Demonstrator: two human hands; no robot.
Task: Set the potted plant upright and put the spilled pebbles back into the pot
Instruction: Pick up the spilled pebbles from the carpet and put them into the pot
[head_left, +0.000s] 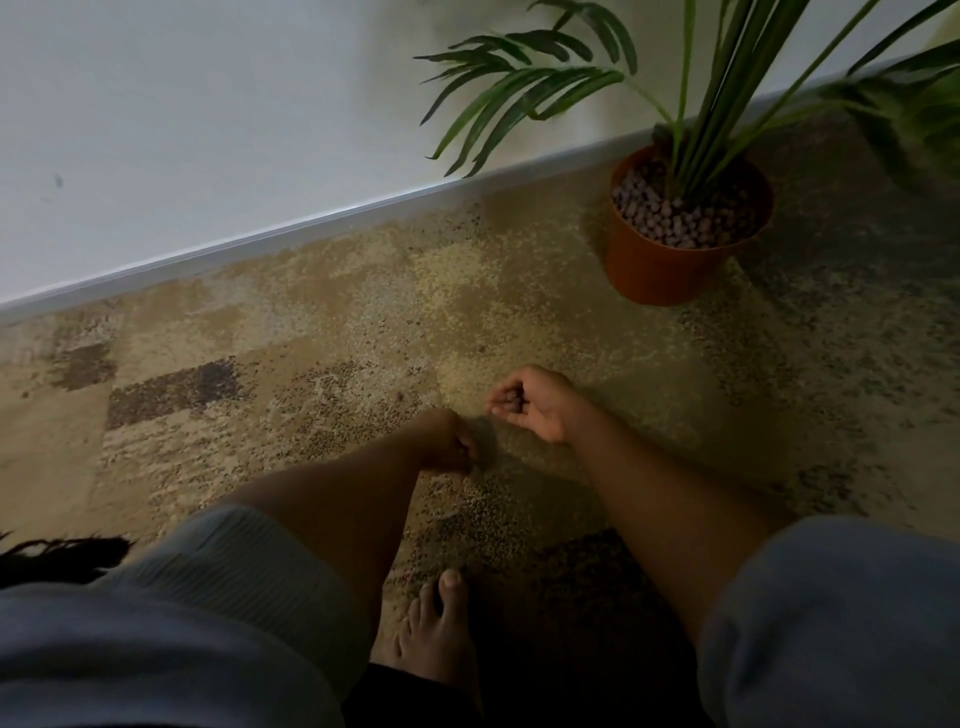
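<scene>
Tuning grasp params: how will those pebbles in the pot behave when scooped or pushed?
The pebbles look small and rounded, so they would probably roll and scatter if pushed. They lie loose and heaped near the rim of the pot, so spills seem likely. The right hand cups a few, suggesting they are light; a scooping grip may suit better than a pinch.
</scene>
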